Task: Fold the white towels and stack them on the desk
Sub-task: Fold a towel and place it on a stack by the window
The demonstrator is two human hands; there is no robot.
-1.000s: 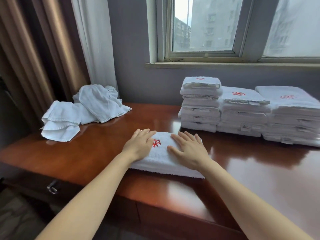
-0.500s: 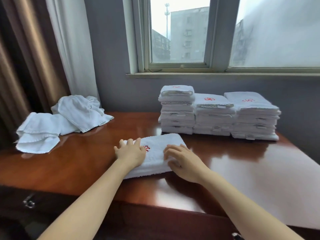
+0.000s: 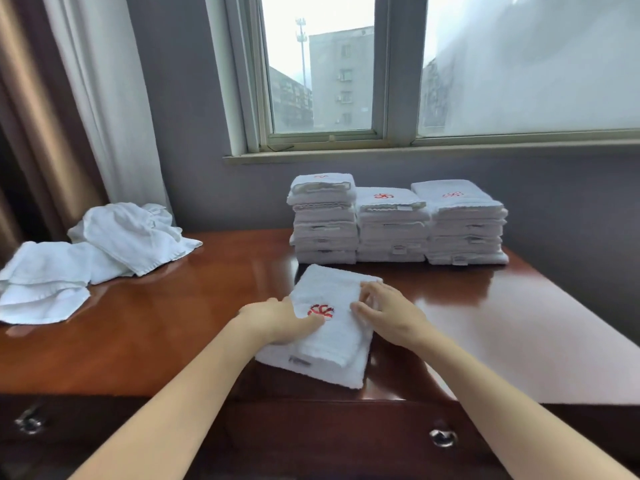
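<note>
Nearest the camera, the desk's (image 3: 180, 317) front edge ran above two dark drawers, each with a metal handle (image 3: 442, 437). The folded towel (image 3: 337, 344) lay just behind that edge, set slightly askew, its near corner almost at the lip and a small label on its near fold. The left hand (image 3: 277, 322) gripped the towel's left side, thumb laid over the top beside the red emblem (image 3: 320, 310), the other fingers hidden along the edge. The right hand (image 3: 389, 317) sat apart from it on the towel's right edge with bent fingers closed on the cloth; whether they reached under the fold could not be told.

Bare polished wood spread wide to the right of the towel, out to the desk's right edge, and a broad strip lay open on the left as well. Beyond that strip, a loose pile of unfolded towels (image 3: 104, 251) sprawled over the far left corner. Just behind the folded towel, three stacks of folded towels (image 3: 393, 230) stood side by side, touching, near the wall below the window (image 3: 325, 77).
</note>
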